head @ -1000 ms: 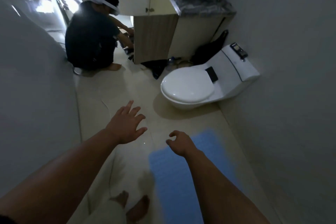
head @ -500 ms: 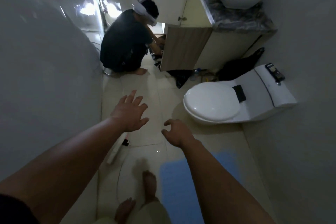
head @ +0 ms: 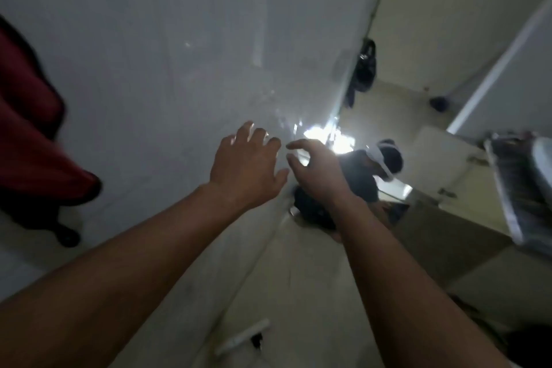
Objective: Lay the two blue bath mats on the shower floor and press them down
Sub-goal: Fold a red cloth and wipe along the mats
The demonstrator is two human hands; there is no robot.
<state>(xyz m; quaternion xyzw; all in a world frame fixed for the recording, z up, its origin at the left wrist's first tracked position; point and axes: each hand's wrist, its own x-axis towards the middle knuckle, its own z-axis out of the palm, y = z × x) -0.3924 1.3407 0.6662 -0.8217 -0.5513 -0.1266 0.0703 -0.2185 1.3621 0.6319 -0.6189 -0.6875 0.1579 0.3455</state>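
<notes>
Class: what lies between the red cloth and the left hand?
In the head view, only bare grey wall separates the red cloth from the left hand.

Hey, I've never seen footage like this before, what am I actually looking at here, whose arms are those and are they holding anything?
There is no machine here. The one picture comes from a wide-angle camera worn on a person's head, so the two bare arms reaching forward belong to the wearer. The left hand has its fingers spread, and the right hand has its fingers loosely curled; neither holds anything. They are raised in front of a pale grey wall in a dim bathroom. Past the hands, a second person in dark clothes crouches on the beige tiled floor beside a vanity cabinet. Something red hangs at the left edge. No blue bath mat shows in this view.
</notes>
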